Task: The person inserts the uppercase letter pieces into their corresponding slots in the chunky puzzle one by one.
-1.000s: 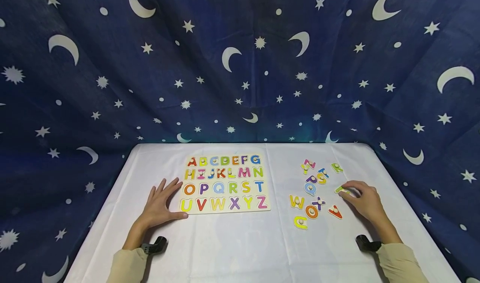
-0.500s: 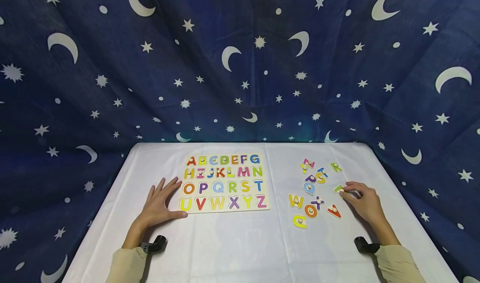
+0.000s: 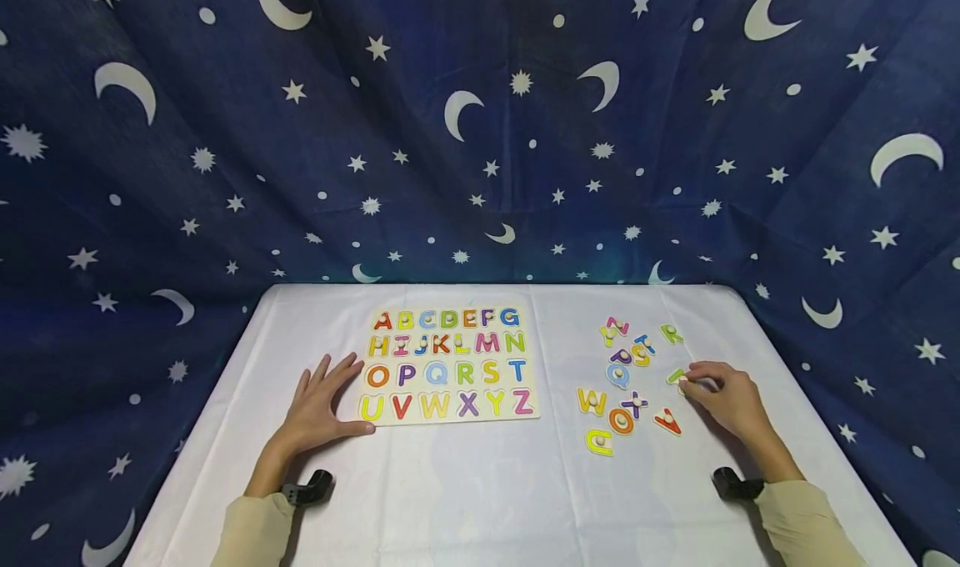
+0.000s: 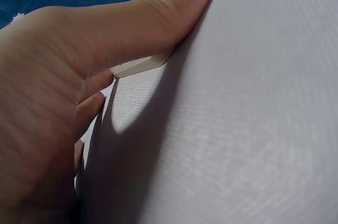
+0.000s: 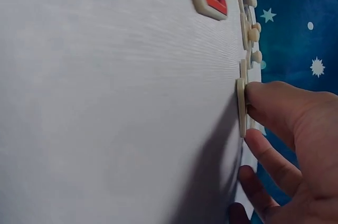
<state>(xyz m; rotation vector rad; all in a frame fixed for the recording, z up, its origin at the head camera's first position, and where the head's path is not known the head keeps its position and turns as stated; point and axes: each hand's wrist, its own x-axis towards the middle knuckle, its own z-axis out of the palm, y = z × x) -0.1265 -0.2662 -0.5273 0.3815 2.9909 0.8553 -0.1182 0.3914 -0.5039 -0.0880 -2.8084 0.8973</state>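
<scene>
My right hand pinches a green letter puzzle piece by its top, right of the loose pieces. In the right wrist view, that piece shows edge-on under the thumb and fingertip, close to the cloth; the fingers hide its shape. My left hand lies spread at the near left corner of the alphabet puzzle board. Its thumb touches the board's front edge, and its fingertips reach the left side. Knobbed letters sit in the upper rows, while the lower two rows show printed letters without knobs.
Loose knobbed letters lie on the white-covered table, among them a red V, a yellow U, an orange O, a yellow W and a green R. A dark starry curtain hangs behind.
The green piece has turned or shifted slightly in my right fingertips, staying in about the same place. My left hand keeps its place at the board.
</scene>
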